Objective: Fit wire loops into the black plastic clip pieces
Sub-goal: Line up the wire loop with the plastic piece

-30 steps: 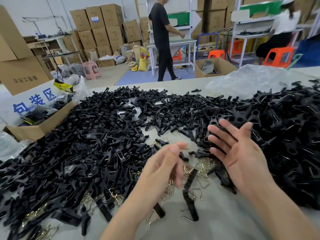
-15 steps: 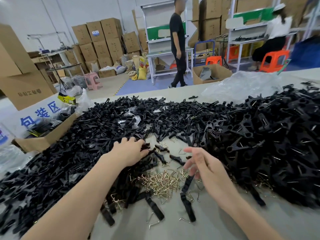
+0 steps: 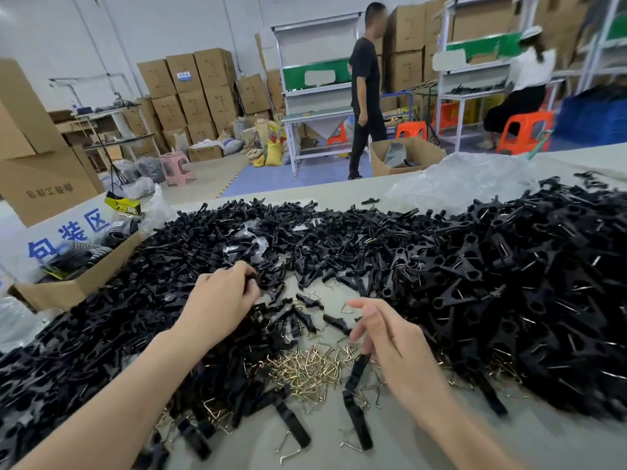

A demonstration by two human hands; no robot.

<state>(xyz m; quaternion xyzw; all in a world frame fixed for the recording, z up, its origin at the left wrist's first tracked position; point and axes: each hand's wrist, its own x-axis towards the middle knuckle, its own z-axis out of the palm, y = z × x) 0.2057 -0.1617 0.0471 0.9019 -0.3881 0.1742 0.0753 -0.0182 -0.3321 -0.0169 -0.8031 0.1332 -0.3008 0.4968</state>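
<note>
Head camera view over a grey work table point(image 3: 441, 449): nearest the lens, a few loose black strips point(image 3: 292, 425) lie on the bare surface beside scattered wire. Just beyond them a small mound of brass-coloured wire loops point(image 3: 305, 368) sits between the person's two forearms. The right hand point(image 3: 390, 337) hangs over the mound's right edge, thumb out and fingers curled downward, their tips at the upper end of one black strip; whether they pinch it cannot be told. The left hand point(image 3: 220, 296) is knuckles-up at the edge of the heap of black clip pieces point(image 3: 118, 317), fingers curled down into it, and what they hold, if anything, is hidden. The heap runs right across the table, and on the right side many pieces point(image 3: 526, 283) show glints of wire. Behind it lie a crumpled clear plastic bag point(image 3: 458, 184) and, at far left, an open cardboard box point(image 3: 68, 290). On the floor beyond, a person in black point(image 3: 366, 96) stands by a white workbench point(image 3: 315, 96), another sits on an orange stool point(image 3: 522, 130), and stacked cartons point(image 3: 190, 89) line the wall.
</note>
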